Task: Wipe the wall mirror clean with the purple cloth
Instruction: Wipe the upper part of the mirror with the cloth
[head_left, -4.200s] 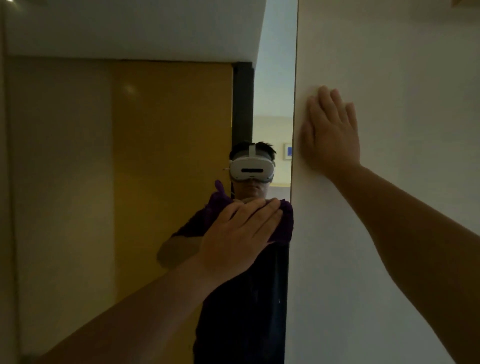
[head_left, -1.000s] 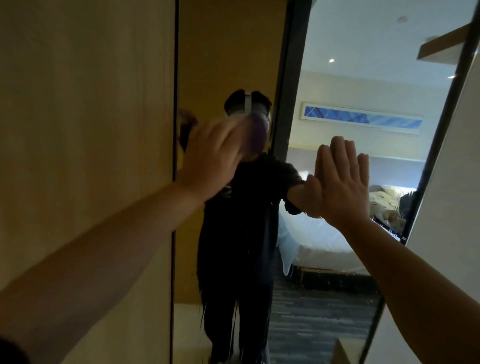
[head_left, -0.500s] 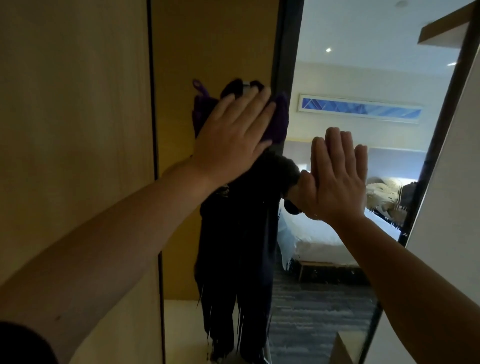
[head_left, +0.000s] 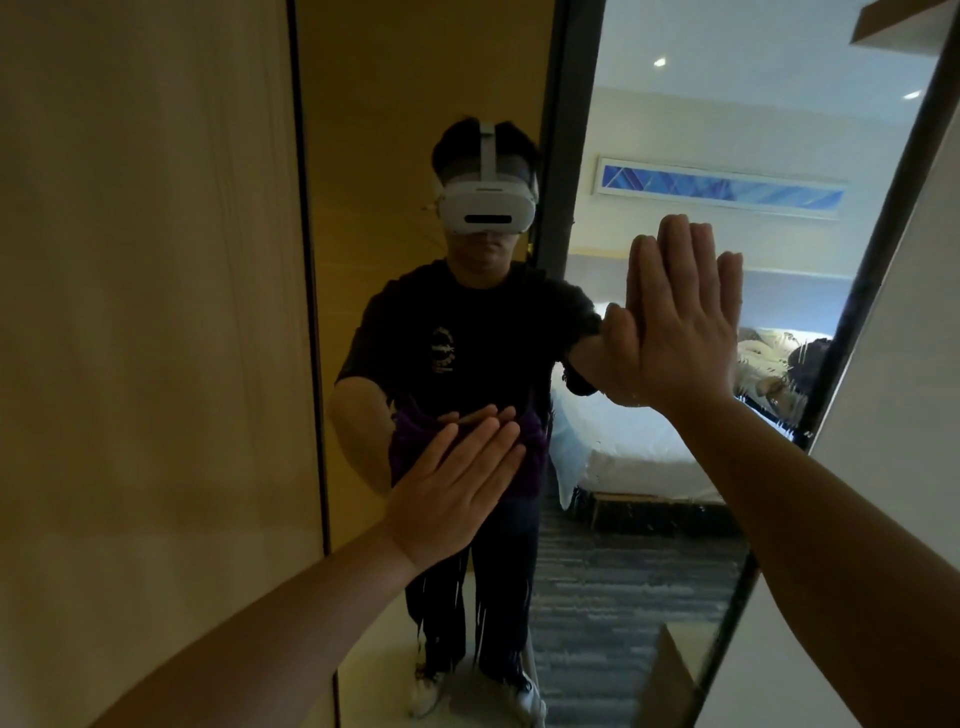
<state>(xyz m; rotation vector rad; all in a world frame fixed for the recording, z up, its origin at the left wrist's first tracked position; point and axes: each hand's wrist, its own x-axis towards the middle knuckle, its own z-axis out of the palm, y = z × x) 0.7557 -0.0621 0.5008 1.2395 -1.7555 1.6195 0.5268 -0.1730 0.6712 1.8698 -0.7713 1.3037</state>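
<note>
The tall wall mirror (head_left: 649, 545) fills the middle of the view, framed in dark trim. My left hand (head_left: 452, 488) lies flat with straight fingers on the purple cloth (head_left: 524, 467), pressing it against the glass at about waist height of the reflection. Only the cloth's edges show around my fingers. My right hand (head_left: 675, 327) rests flat on the glass higher up and to the right, fingers straight and together. The mirror reflects a person wearing a white headset and a room with a bed.
A light wood panel (head_left: 145, 338) stands to the left of the mirror. A pale wall (head_left: 893, 441) runs along the mirror's right edge. Streaks and specks mark the glass near its lower right.
My left hand has slid the purple cloth down the glass from head height to waist height of the reflection. My right hand has stayed flat on the mirror; earlier it lay on the pale wall.
</note>
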